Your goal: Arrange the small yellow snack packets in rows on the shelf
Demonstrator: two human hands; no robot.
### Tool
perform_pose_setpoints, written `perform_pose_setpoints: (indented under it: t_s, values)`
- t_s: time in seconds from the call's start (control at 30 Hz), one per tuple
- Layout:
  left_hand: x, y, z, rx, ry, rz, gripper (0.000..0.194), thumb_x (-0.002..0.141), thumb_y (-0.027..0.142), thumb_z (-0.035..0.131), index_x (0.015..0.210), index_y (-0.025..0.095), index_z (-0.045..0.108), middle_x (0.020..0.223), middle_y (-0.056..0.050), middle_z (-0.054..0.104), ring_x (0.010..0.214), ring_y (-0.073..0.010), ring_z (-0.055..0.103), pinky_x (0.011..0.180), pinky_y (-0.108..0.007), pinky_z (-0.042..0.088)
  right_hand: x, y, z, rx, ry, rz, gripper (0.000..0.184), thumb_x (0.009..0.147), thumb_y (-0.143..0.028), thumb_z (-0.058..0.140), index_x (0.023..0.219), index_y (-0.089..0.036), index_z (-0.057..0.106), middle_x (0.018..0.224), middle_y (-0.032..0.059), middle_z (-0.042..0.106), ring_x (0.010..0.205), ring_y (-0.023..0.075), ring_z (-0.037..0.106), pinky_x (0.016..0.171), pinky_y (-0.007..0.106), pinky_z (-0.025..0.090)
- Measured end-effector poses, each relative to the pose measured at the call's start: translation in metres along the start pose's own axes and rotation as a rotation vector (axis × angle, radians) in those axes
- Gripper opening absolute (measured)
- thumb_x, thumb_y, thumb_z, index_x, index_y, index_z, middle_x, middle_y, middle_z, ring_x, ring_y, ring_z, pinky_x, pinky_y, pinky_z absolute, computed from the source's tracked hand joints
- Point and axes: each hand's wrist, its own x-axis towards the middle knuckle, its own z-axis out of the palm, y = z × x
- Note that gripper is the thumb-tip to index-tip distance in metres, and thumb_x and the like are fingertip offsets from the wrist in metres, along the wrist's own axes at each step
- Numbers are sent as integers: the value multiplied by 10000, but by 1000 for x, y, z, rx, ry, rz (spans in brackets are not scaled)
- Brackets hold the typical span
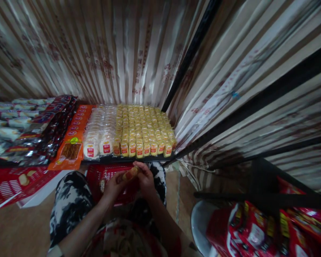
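Between my two hands is a small wrapped snack cake (131, 174), yellowish-brown with a red label. My left hand (113, 186) has its fingers closed around the near end. The fingers of my right hand (146, 177) pinch the far end. Both hands are above a red plastic basket (93, 175) between my knees, with a few wrapped pieces partly visible inside. Just beyond, rows of similar yellow wrapped snack cakes (143, 132) with red labels stand on a dark shelf (117, 159). White round wrapped pastries (91, 150) are lined up to their left.
Orange snack packets (72, 148), dark shiny packets (46, 130) and white wrapped packs (6, 134) fill the shelf's left side. Another red basket (5, 182) is below them. Dark metal bars (243, 110) cross before a pleated curtain (123, 46). Red bags (253, 228) lie at lower right.
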Motion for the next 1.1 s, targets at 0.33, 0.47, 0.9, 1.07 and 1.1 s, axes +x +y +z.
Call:
perform_pose_setpoints:
  t_s: [0.33,0.47,0.9,1.07,1.1]
  values:
    - [12,27,23,328,22,352,307,576,114,605,867,195,658,925,-40,647,890,-195,589,875,-314,443,-13,-7,-13,58,218,53,443,663,-382,676,1055,-211,561,1043,67,650,929,211,622,830,362,501]
    - [9,38,47,344,-2,383,272,583,114,618,839,201,653,901,-25,642,871,-185,586,858,-286,444,-14,-15,-26,123,262,66,510,678,-423,670,1114,-209,515,969,48,655,845,189,641,752,327,525]
    - [20,27,109,618,-241,405,252,707,260,603,955,227,632,800,-5,659,720,-160,584,712,-253,435,9,-60,-67,-149,285,-206,329,713,-292,604,1036,-245,569,1007,40,646,922,186,607,833,338,489]
    - [28,29,128,667,-103,484,212,689,211,614,896,201,663,834,-36,593,765,-169,561,721,-255,433,11,-55,-77,-281,273,-224,385,775,-297,543,1157,-256,520,1172,60,586,929,192,609,817,350,498]
    - [32,25,132,665,-95,490,219,691,201,609,903,197,662,820,-35,578,745,-164,553,708,-253,434,11,-53,-78,-319,282,-237,401,785,-298,535,1181,-250,506,1189,67,576,946,195,605,832,355,492]
